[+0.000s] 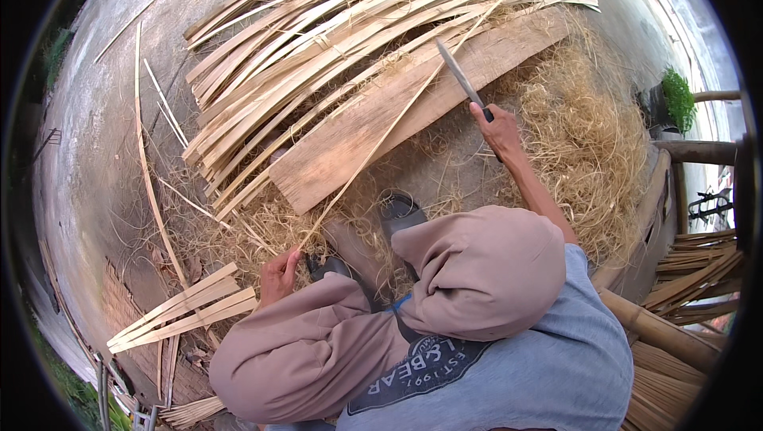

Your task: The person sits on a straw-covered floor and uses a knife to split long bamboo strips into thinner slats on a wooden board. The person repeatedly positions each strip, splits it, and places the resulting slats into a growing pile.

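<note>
My right hand (498, 131) is closed round the dark handle of a knife (456, 69), whose blade points up and to the left over a wide wooden board (421, 101). Between the fingers of my left hand (279, 274), low by my left knee, is the near end of a long thin bamboo strip (373, 149). The strip slants away to the upper right, across the board and over a bundle of split bamboo slats (318, 57). Its far part passes close to the blade; whether they touch I cannot tell.
Curly shavings (584, 137) are heaped on the right, with more scattered round my feet. A few pale slats (187, 308) lie at lower left beside a long single strip (147, 157). Bamboo poles (664, 328) and stacked strips (695, 276) stand at the right, near a green plant (678, 100).
</note>
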Action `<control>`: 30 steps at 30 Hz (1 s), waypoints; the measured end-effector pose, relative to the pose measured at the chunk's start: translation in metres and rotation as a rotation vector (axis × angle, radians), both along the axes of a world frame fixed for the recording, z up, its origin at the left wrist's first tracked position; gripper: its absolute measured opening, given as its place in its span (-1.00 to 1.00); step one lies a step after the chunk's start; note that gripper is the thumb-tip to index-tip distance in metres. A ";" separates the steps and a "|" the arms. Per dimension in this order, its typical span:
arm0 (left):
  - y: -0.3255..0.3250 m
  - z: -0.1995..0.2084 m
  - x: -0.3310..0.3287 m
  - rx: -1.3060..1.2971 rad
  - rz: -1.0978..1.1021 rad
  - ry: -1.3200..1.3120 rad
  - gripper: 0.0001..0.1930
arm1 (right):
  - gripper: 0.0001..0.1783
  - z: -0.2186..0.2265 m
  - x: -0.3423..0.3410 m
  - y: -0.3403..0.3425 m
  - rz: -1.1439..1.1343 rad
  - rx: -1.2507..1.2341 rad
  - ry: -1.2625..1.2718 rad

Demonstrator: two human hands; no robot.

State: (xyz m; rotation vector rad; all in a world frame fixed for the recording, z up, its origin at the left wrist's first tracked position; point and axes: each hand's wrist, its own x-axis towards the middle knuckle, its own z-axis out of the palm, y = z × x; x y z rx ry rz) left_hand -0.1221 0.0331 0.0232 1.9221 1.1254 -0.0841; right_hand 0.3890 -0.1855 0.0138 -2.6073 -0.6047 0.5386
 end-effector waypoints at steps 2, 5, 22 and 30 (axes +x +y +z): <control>-0.008 -0.005 0.003 0.043 0.020 -0.042 -0.69 | -0.40 -0.010 -0.065 0.014 0.373 0.085 0.052; -0.001 -0.011 0.001 0.105 -0.012 -0.113 -0.71 | -0.29 -0.033 -0.114 0.007 0.569 0.313 -0.170; -0.013 -0.017 -0.071 0.061 0.094 0.088 -0.58 | -0.32 -0.052 -0.097 0.011 0.354 0.248 -0.059; -0.014 -0.041 -0.077 0.286 0.032 -0.002 -0.60 | -0.22 -0.031 0.020 -0.007 0.046 0.168 -0.050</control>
